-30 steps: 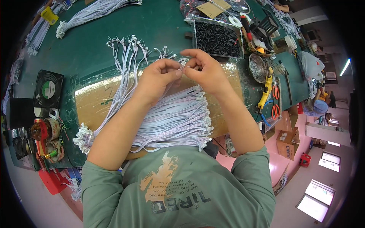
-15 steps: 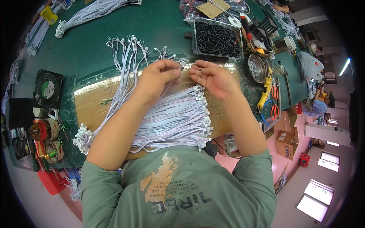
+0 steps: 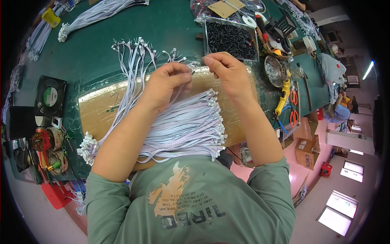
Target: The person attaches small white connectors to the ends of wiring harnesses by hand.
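Observation:
My left hand (image 3: 167,84) is closed on the end of a white ribbon cable; its dark tip pokes out past the fingertips. Across from it, my right hand (image 3: 230,74) is pinched, thumb to forefinger, just short of the tray; whatever sits in the pinch is too small to make out. Below both hands lies a thick bundle of white ribbon cables (image 3: 183,128) with white connectors at its ends. More cables (image 3: 131,73) fan out beyond my left forearm, their far ends split into black and white tips. A clear tray (image 3: 230,39) holds many short black tubes.
Under the cables is a tape-covered cardboard sheet (image 3: 95,107) on the green table (image 3: 95,44). To the right are a metal bowl (image 3: 273,71), a yellow-handled tool (image 3: 283,97) and orange-handled scissors (image 3: 294,106). A black fan (image 3: 50,95) stands at left.
My right hand has moved up and slightly away from the left, its spread fingers now drawn into a pinch. My left hand stays in nearly the same place on the cable.

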The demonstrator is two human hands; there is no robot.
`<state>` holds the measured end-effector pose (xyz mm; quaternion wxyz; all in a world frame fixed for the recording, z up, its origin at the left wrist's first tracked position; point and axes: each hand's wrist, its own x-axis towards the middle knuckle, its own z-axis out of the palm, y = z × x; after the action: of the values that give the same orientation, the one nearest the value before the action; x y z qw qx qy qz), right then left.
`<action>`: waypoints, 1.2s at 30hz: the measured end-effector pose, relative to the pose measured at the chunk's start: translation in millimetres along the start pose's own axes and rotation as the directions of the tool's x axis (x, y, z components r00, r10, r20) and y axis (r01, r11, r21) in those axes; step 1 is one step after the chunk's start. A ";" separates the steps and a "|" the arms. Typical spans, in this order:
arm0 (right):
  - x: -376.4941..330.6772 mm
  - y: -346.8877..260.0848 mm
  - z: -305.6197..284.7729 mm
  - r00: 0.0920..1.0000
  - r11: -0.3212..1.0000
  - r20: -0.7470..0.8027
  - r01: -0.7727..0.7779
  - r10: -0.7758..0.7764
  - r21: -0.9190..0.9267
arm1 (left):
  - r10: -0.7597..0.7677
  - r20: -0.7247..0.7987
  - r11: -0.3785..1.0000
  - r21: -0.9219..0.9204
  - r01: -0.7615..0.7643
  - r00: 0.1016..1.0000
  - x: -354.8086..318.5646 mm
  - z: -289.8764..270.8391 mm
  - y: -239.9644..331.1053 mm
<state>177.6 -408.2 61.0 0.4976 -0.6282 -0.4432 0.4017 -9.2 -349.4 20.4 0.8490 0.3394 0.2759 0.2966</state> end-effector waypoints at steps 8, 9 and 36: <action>-0.7 -7.3 11.8 0.999 0.993 0.034 0.008 -0.012 0.116 | 0.011 0.011 1.000 -0.017 -0.011 1.000 0.2 -2.2 -1.6; -1.3 -9.1 12.9 1.000 0.992 0.020 0.004 -0.006 0.125 | 0.014 0.016 1.000 -0.016 -0.014 1.000 0.2 -2.1 -1.2; -0.6 -5.0 14.9 0.980 0.980 0.184 -0.106 0.074 0.170 | 0.099 -0.076 0.983 0.162 -0.086 0.992 2.0 -0.8 -1.9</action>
<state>162.6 -404.2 63.3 0.4920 -0.5622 -0.4189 0.5162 -7.8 -348.8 17.9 0.7923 0.4054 0.3179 0.3269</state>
